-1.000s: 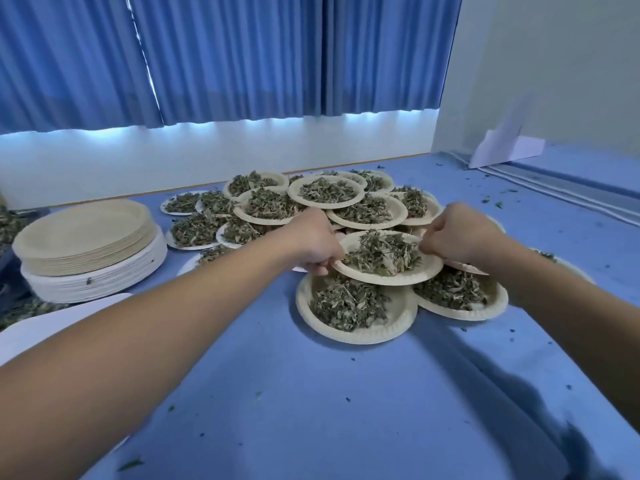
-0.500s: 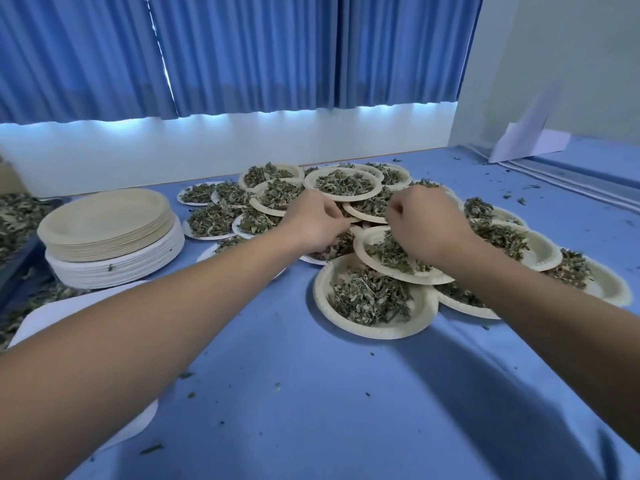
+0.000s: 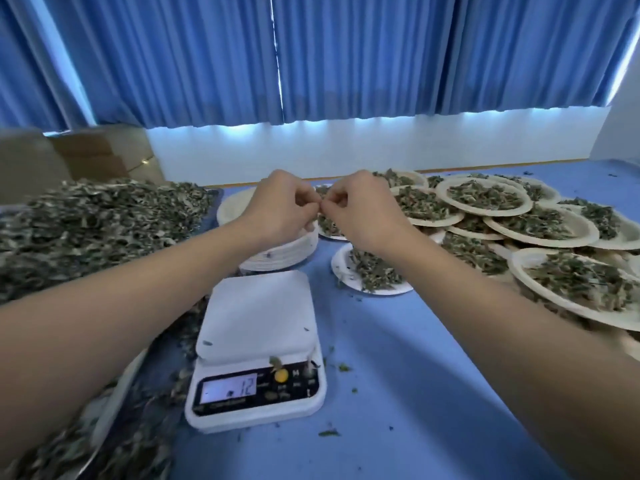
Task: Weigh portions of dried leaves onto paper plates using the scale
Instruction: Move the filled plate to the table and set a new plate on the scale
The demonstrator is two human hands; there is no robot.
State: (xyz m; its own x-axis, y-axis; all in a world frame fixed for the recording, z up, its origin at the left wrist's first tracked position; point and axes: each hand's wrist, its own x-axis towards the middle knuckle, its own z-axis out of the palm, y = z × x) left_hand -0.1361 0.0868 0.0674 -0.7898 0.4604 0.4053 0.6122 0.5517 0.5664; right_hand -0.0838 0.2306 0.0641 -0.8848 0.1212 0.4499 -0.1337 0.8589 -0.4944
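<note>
A white digital scale (image 3: 256,341) stands on the blue table in front of me, its platform bare except for a few leaf flecks; the display (image 3: 230,391) reads 12. Behind it is a stack of empty paper plates (image 3: 277,252). My left hand (image 3: 280,202) and my right hand (image 3: 356,207) hover over the stack's right edge. Their fingers are curled and the fingertips meet. I see nothing between them. A big heap of dried leaves (image 3: 86,220) lies at the left. Several filled plates (image 3: 485,199) overlap at the right, the nearest filled plate (image 3: 374,271) beside the scale.
A cardboard box (image 3: 100,154) stands at the back left behind the leaf heap. More leaves spill over a white tray (image 3: 114,393) at the lower left. Loose crumbs dot the blue table (image 3: 398,393). Blue curtains (image 3: 346,53) hang along the back wall.
My view has swung left, bringing the scale and the leaf heap into sight. Both hands have left the filled plates and come together over the stack of empty plates.
</note>
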